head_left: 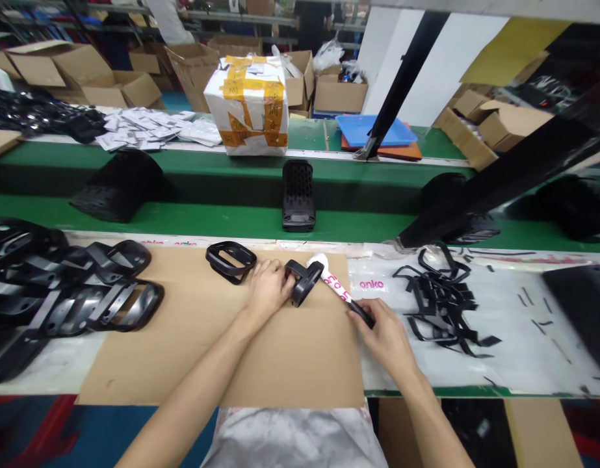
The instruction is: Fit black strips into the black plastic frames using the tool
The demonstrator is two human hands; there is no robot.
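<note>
My left hand (270,286) is closed around the left side of a black plastic frame (305,283), tilted up over a brown cardboard sheet (182,364). My right hand (385,331) grips the black end of a stick-like tool (339,290). White wrapping with pink lettering covers the tool's far part, and its pale tip lies against or just behind the frame; I cannot tell which. Just left of my left hand, another black frame (231,260) rests on the cardboard.
Many black frames (75,299) are heaped at the left. Thin black strips (441,299) lie tangled at the right. Beyond is a green conveyor (221,221) carrying black parts such as a slotted housing (298,195). A black post (402,84) and a taped white box (251,107) stand behind.
</note>
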